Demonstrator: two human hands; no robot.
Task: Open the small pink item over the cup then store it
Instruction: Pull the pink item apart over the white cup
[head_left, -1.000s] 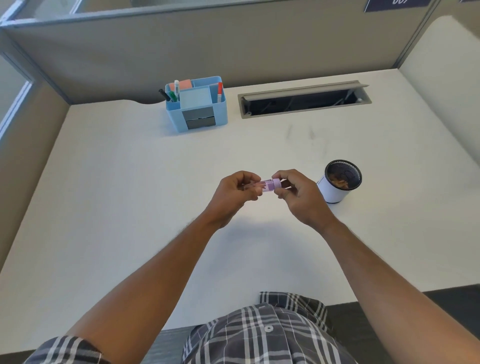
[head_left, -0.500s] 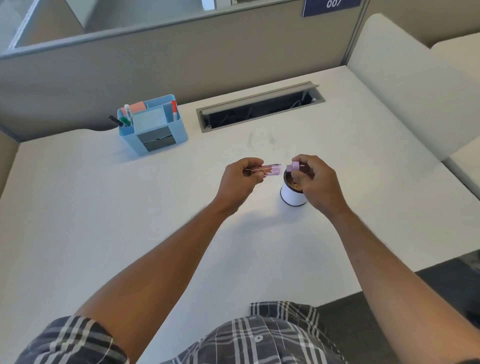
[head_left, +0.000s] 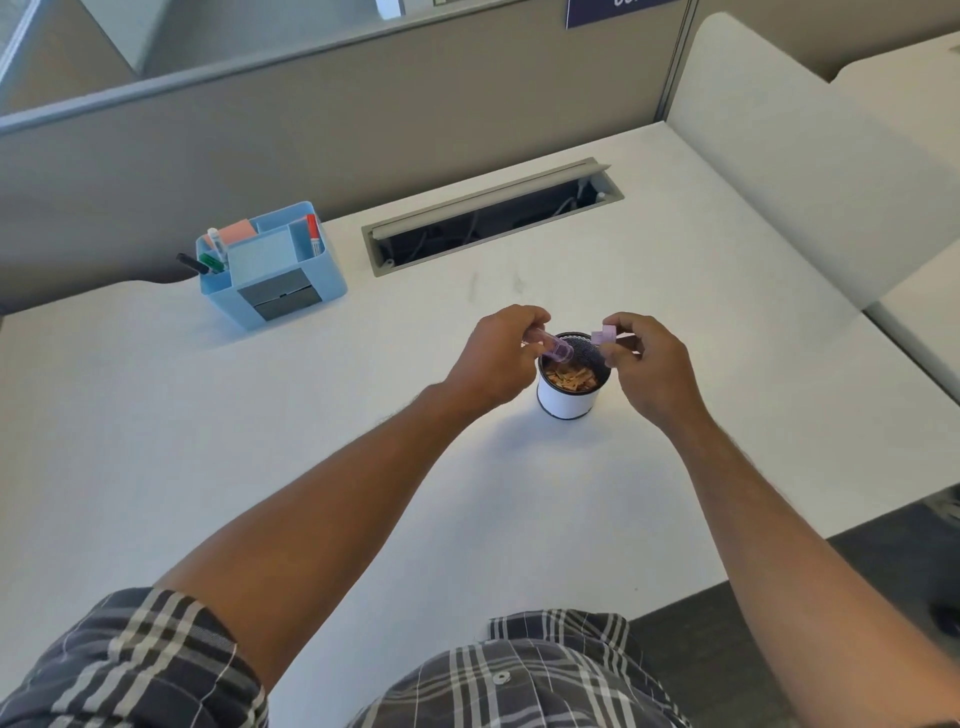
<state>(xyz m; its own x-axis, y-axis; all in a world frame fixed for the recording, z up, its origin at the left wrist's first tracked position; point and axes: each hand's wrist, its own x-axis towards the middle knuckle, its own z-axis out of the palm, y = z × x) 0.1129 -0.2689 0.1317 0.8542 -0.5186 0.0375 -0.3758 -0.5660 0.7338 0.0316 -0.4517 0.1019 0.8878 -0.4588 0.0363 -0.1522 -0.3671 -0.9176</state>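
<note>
A small white cup (head_left: 567, 399) with a black mesh rim stands on the desk and holds brownish shavings. My left hand (head_left: 493, 358) grips a small clear pink tube (head_left: 711, 351) tilted mouth-down over the cup's left rim. My right hand (head_left: 647, 364) pinches the tube's separate pink cap (head_left: 604, 335) just above the cup's right rim. The two pink parts are apart, with the cup's opening between them.
A blue desk organiser (head_left: 270, 265) with markers and sticky notes stands at the back left. An open cable slot (head_left: 491, 218) runs along the back of the white desk (head_left: 208, 441). Partition walls rise behind and to the right.
The pink item was whole between both hands left of the cup. It is now pulled apart into tube and cap, and both hands have shifted over the cup, the tube tipping downward.
</note>
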